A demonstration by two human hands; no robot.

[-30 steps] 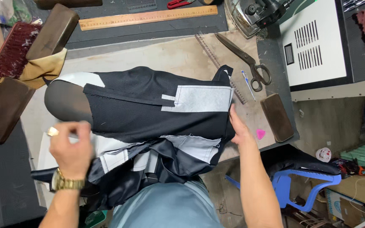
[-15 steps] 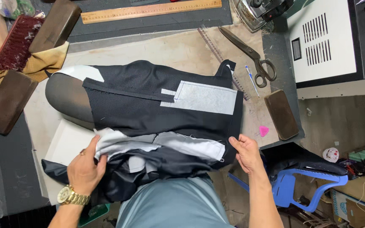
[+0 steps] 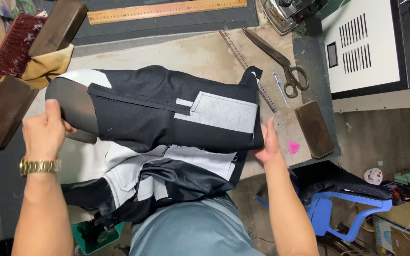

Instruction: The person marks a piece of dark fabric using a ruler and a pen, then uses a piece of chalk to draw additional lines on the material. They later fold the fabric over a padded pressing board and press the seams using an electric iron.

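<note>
Wooden ruler — top edge cut by the frame; iron likewise, only its lower part showing. Right hand — fingertips hidden behind the black garment. Green bin — mostly covered by hanging cloth, contents indistinct.

The left hand has risen from the garment's lower folds to the rounded grey form at its left end. The right hand now presses flat against the black garment at its right edge.
</note>
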